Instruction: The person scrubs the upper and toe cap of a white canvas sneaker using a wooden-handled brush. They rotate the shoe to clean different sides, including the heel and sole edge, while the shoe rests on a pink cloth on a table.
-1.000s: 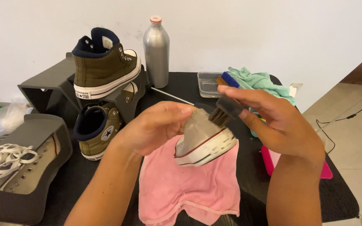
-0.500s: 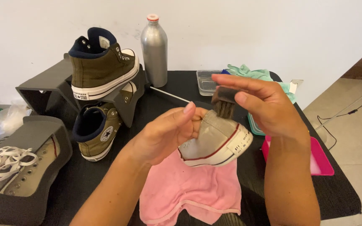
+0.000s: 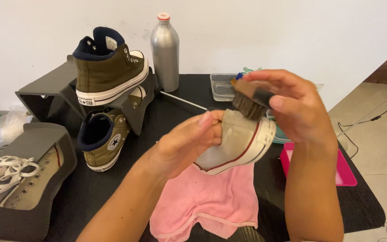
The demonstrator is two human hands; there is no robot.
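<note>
Now the left hand [image 3: 189, 139] grips the pale sneaker [image 3: 236, 143], just beneath the brush [image 3: 249, 103] that the right hand [image 3: 296, 107] clasps.

A pale grey sneaker [image 3: 236, 145] with white sole tilts midair, a seemingly wooden-backed brush [image 3: 250, 101] touching its toe.

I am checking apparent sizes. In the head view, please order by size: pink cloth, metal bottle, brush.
1. pink cloth
2. metal bottle
3. brush
The brush is held nearer the camera, partly hidden by the right hand, yet looks smallest.
</note>
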